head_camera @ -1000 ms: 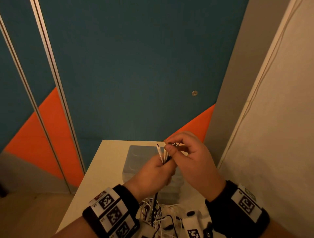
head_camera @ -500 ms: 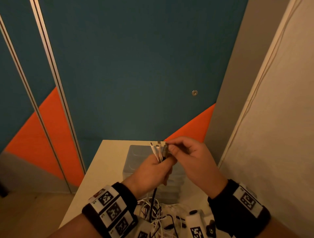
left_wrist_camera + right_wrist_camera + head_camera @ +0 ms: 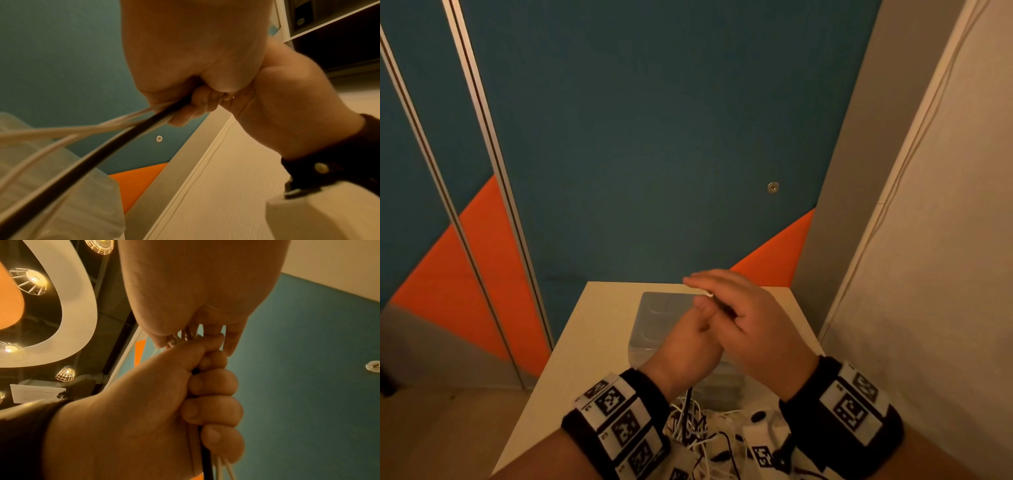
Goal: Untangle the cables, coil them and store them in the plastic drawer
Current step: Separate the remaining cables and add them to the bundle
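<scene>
My left hand grips a bundle of cables upright in its fist, above the clear plastic drawer unit. In the left wrist view one black cable and several white ones leave the curled fingers. My right hand lies flat over the top of the bundle with straight fingers, and a white cable end peeks out under them. The right wrist view shows the plugs pressed under that palm, above the left fist. The rest of the tangle lies on the table by my wrists.
The drawer unit stands on a small cream table pushed against a teal and orange wall panel. A white wall runs close along the right. To the left the table edge drops to the floor.
My right hand has stopped pinching the cable ends and has flattened over them. The plugs that stuck up from the left fist are now mostly covered.
</scene>
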